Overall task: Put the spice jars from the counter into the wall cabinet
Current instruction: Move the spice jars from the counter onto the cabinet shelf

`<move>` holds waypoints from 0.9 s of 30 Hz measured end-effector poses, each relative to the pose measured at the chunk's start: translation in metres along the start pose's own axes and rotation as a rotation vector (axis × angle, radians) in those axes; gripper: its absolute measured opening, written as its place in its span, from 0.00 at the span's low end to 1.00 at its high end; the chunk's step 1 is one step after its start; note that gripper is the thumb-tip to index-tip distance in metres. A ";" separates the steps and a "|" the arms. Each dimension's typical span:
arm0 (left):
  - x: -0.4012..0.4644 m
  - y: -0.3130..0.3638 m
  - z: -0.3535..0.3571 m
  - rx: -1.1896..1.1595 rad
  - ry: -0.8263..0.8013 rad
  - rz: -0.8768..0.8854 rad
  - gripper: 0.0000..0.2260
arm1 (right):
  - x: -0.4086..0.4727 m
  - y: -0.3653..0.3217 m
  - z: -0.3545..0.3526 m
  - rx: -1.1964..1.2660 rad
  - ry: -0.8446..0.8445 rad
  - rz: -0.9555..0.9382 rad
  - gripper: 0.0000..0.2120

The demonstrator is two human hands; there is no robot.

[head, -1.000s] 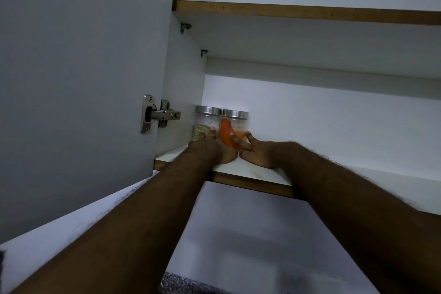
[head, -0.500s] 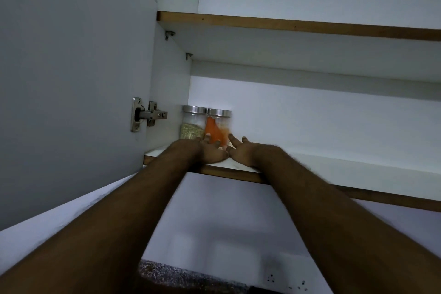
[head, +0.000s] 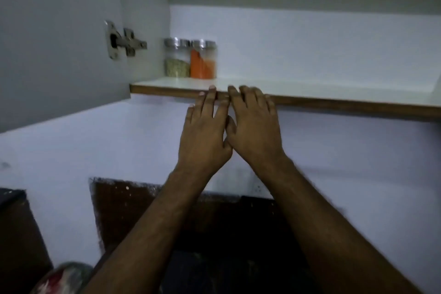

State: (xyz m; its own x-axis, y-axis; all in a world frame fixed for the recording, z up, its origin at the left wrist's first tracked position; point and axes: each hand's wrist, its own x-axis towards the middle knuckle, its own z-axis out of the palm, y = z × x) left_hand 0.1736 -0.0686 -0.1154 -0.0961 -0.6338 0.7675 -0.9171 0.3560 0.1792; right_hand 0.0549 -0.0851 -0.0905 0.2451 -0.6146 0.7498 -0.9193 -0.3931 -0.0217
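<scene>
Blurred bundle (head: pixel 63 278) bottom left, perhaps a bag, cut off.

Glass jars (head: pixel 189 59) (shiny metal lids).

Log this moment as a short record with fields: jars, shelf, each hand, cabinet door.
jars: two on the shelf, side by side at its left end, both with metal lids
jar with greenish seeds: left of the pair, next to the cabinet side wall
jar with orange powder: right of the pair
shelf: white top, brown front edge
left hand: fingers straight, holds nothing, in front of the shelf edge
right hand: fingers relaxed, holds nothing
cabinet door: open, hinge showing
</scene>
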 end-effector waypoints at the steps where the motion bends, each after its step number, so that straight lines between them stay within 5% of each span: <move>1: -0.013 0.005 0.004 -0.016 -0.037 0.016 0.29 | -0.017 0.004 0.001 0.060 -0.004 0.022 0.27; 12: -0.187 0.043 0.053 -0.179 -0.492 -0.020 0.34 | -0.206 0.022 0.036 0.307 -0.400 0.196 0.25; 19: -0.306 -0.005 0.067 -0.077 -0.813 -0.190 0.36 | -0.302 0.010 0.083 0.294 -0.818 0.257 0.24; 27: -0.363 -0.072 0.048 0.015 -0.918 -0.345 0.36 | -0.311 -0.056 0.116 0.322 -0.941 0.162 0.24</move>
State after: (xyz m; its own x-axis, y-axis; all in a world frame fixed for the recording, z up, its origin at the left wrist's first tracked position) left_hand 0.2556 0.1029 -0.4366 -0.0791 -0.9914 -0.1040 -0.9556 0.0457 0.2909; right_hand 0.0660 0.0487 -0.3987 0.3955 -0.9128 -0.1018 -0.8704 -0.3371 -0.3590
